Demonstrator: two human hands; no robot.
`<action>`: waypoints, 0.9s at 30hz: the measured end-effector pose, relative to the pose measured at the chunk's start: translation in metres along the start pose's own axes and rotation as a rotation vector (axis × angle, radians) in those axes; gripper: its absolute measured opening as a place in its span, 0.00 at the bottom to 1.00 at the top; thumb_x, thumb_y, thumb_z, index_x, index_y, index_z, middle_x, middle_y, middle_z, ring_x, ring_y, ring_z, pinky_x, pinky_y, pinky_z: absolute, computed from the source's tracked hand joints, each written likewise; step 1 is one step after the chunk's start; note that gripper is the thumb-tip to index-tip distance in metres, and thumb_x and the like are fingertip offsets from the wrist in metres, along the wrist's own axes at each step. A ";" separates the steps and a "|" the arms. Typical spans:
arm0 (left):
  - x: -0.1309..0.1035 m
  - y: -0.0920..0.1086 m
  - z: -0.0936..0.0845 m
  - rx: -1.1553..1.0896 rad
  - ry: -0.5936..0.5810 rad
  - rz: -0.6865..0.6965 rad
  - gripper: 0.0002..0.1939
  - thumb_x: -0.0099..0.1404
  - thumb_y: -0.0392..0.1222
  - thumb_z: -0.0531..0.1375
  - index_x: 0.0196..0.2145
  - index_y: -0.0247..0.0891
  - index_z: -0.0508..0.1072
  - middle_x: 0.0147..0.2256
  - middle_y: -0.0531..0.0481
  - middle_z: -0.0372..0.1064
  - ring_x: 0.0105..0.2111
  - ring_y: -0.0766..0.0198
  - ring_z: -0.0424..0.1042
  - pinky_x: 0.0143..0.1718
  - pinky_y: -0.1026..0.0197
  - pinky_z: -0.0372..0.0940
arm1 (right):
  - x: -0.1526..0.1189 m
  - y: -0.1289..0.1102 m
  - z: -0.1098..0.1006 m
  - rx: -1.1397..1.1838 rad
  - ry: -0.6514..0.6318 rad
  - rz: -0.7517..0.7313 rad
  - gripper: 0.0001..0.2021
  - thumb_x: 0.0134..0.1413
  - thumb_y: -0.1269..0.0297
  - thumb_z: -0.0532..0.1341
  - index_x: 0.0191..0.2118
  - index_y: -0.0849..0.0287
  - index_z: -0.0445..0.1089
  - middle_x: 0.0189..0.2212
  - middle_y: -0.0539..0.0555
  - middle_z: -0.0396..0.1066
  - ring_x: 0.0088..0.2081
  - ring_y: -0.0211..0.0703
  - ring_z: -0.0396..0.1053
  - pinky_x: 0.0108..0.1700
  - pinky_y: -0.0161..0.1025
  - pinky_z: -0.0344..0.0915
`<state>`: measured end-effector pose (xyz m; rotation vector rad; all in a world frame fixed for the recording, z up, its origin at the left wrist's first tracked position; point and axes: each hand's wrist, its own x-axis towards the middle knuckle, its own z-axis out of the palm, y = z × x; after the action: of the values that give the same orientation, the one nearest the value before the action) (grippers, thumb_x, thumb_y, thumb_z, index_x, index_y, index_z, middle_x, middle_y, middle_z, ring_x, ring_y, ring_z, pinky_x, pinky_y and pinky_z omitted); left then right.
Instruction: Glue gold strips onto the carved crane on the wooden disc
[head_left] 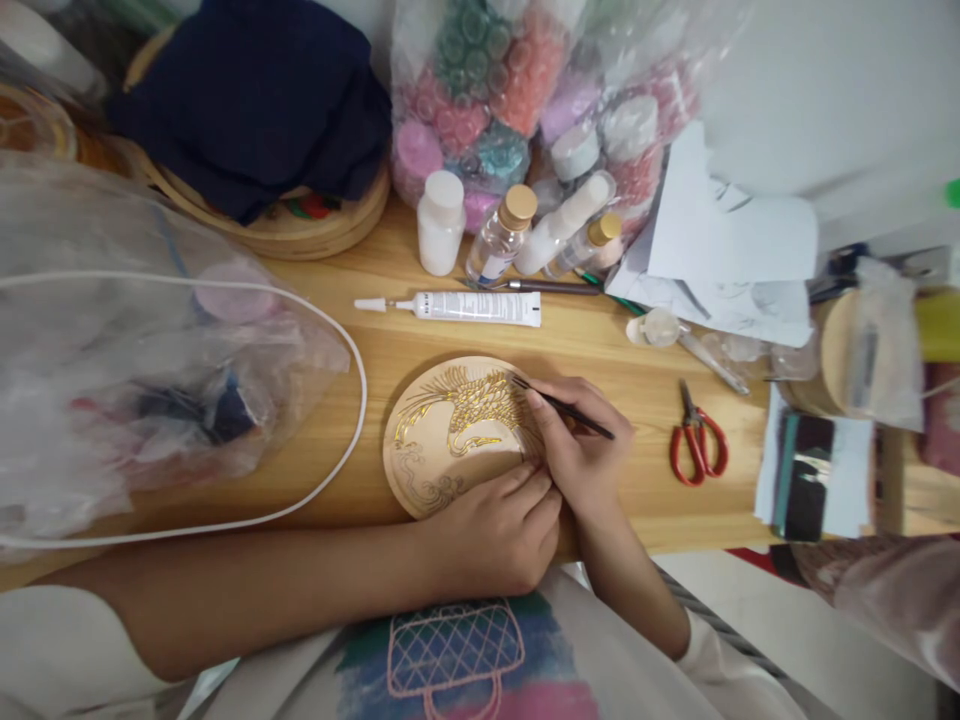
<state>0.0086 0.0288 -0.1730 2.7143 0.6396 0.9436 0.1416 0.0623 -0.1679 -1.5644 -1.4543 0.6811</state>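
A round pale wooden board (420, 470) lies on the table, bearing a crane design in raised gold wire (480, 400) and drawn lines at its lower left. My right hand (589, 440) pinches slim black tweezers (574, 412), their tips touching the gold feather lines at the board's upper right. My left hand (502, 525) rests over the board's lower edge with curled fingers, close against my right hand. Whatever its fingertips hold is hidden. Above the board lies a white glue tube (476, 307) with its nozzle to the left.
Red-handled snips (697, 435) lie to the right. Small bottles (502, 235) and a bag of coloured jars (487, 90) stand behind. A white cable (360, 400) curves beside a plastic bag (150, 380) at left. Papers (731, 240) lie at back right; another person's sleeve (900, 600) shows lower right.
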 end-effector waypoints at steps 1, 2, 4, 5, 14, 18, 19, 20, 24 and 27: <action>0.000 0.000 0.000 -0.002 0.001 -0.001 0.15 0.67 0.31 0.50 0.32 0.29 0.75 0.35 0.39 0.77 0.40 0.56 0.77 0.52 0.54 0.67 | 0.000 0.000 0.000 -0.001 -0.003 0.001 0.05 0.55 0.69 0.65 0.36 0.52 0.78 0.32 0.50 0.78 0.34 0.40 0.75 0.37 0.38 0.72; 0.000 0.000 0.000 -0.004 0.003 -0.001 0.14 0.67 0.31 0.50 0.32 0.29 0.75 0.34 0.39 0.77 0.40 0.56 0.77 0.52 0.54 0.67 | 0.000 0.000 0.000 -0.001 -0.006 0.002 0.05 0.55 0.69 0.65 0.36 0.52 0.78 0.32 0.50 0.78 0.34 0.40 0.75 0.37 0.39 0.72; 0.000 0.000 -0.001 -0.006 0.006 -0.001 0.14 0.67 0.31 0.50 0.32 0.29 0.75 0.34 0.40 0.77 0.40 0.55 0.77 0.51 0.54 0.67 | 0.000 0.000 0.000 0.002 -0.003 -0.002 0.05 0.55 0.69 0.65 0.36 0.52 0.78 0.32 0.49 0.78 0.34 0.39 0.75 0.37 0.38 0.72; 0.000 0.000 -0.001 -0.005 0.009 -0.001 0.14 0.67 0.31 0.50 0.32 0.29 0.75 0.34 0.40 0.77 0.40 0.55 0.77 0.51 0.54 0.67 | -0.001 0.000 0.000 0.003 0.002 -0.003 0.05 0.55 0.69 0.65 0.36 0.52 0.78 0.32 0.49 0.78 0.34 0.39 0.75 0.36 0.38 0.72; 0.001 0.000 0.000 0.011 0.016 -0.008 0.15 0.67 0.30 0.49 0.31 0.30 0.75 0.34 0.41 0.77 0.39 0.57 0.77 0.51 0.55 0.68 | -0.001 0.000 0.000 -0.012 0.003 0.013 0.04 0.55 0.67 0.65 0.36 0.52 0.78 0.32 0.50 0.78 0.34 0.40 0.75 0.36 0.38 0.73; 0.000 0.000 0.000 0.003 0.005 0.001 0.15 0.67 0.31 0.49 0.31 0.30 0.75 0.34 0.40 0.77 0.39 0.57 0.77 0.50 0.55 0.68 | 0.000 -0.001 0.000 -0.002 0.011 0.015 0.05 0.55 0.68 0.65 0.36 0.52 0.78 0.32 0.49 0.78 0.34 0.38 0.75 0.36 0.37 0.72; 0.000 0.000 0.000 0.003 0.001 0.001 0.15 0.67 0.31 0.49 0.31 0.30 0.75 0.34 0.40 0.77 0.39 0.57 0.77 0.51 0.55 0.68 | 0.000 -0.001 0.000 -0.003 0.012 0.015 0.05 0.55 0.68 0.65 0.36 0.52 0.78 0.31 0.49 0.78 0.34 0.38 0.75 0.36 0.37 0.72; -0.001 0.001 0.000 0.004 -0.008 0.004 0.14 0.67 0.31 0.50 0.31 0.30 0.75 0.35 0.40 0.77 0.39 0.57 0.77 0.51 0.55 0.68 | 0.000 -0.001 0.000 -0.004 0.011 0.015 0.05 0.55 0.68 0.65 0.36 0.52 0.78 0.31 0.49 0.78 0.34 0.39 0.75 0.36 0.37 0.72; -0.002 0.001 0.000 0.012 -0.039 0.017 0.13 0.68 0.31 0.50 0.33 0.29 0.74 0.36 0.38 0.77 0.41 0.57 0.76 0.53 0.53 0.67 | 0.000 -0.001 0.000 -0.002 0.001 0.006 0.04 0.54 0.68 0.65 0.35 0.52 0.78 0.31 0.50 0.78 0.33 0.39 0.74 0.35 0.38 0.72; -0.002 0.000 0.000 0.010 -0.024 0.012 0.13 0.67 0.31 0.50 0.33 0.29 0.75 0.36 0.39 0.77 0.40 0.57 0.76 0.52 0.54 0.67 | 0.000 -0.001 0.000 -0.004 0.003 0.008 0.04 0.55 0.68 0.65 0.35 0.52 0.78 0.31 0.50 0.78 0.33 0.39 0.74 0.35 0.37 0.72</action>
<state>0.0076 0.0276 -0.1740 2.7365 0.6255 0.9117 0.1406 0.0622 -0.1672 -1.5743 -1.4486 0.6804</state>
